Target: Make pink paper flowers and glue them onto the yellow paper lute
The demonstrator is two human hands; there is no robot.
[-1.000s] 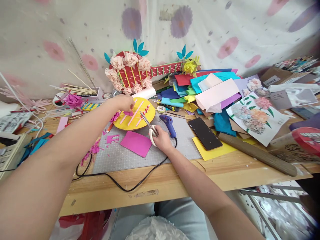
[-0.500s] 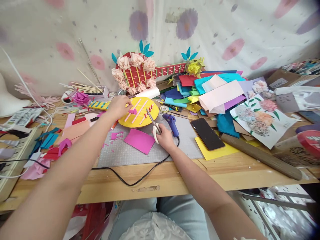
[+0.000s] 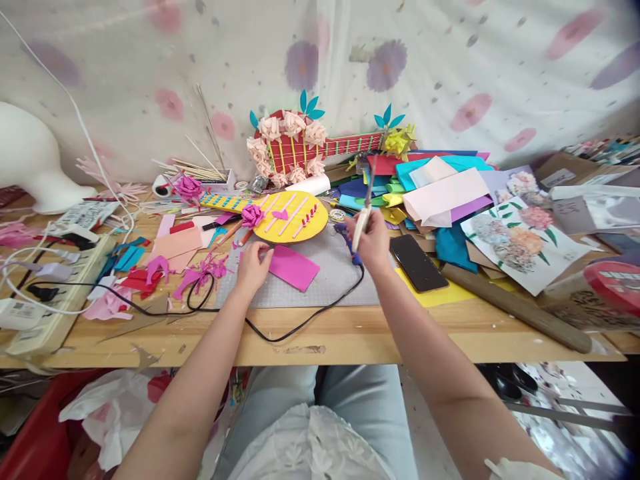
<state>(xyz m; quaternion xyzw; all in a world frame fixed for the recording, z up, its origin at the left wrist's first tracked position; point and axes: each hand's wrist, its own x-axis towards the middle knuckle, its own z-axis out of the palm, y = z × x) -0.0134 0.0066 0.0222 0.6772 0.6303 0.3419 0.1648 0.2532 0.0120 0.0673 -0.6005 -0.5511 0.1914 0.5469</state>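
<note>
My right hand (image 3: 371, 237) is closed round the pale handles of a pair of scissors (image 3: 370, 193), whose blades point up and away from me. Below that hand lies a blue glue gun (image 3: 346, 241), partly covered. At the left end of a magenta paper sheet (image 3: 295, 268), my left hand (image 3: 253, 267) has its fingers bent down together on magenta paper; the fingertips are partly hidden. Just beyond it rests a yellow guitar-shaped craft piece (image 3: 315, 212) with pink strips and small red pegs. A magenta paper rose (image 3: 253, 215) sits where its body meets the neck.
A grey cutting mat (image 3: 330, 287) lies in front, crossed by a black cord (image 3: 280, 339). Magenta scraps (image 3: 205, 273) and a power strip (image 3: 75, 300) are leftward. Rightward are a phone (image 3: 419, 263), a brown rod (image 3: 515, 307) and coloured paper (image 3: 445, 193). A red flowered guitar (image 3: 290, 147) stands behind.
My left hand has come down from the yellow guitar to the magenta paper, uncovering the rose. My right hand has lifted the scissors up and rightward, turning the blades upward. The view has shifted.
</note>
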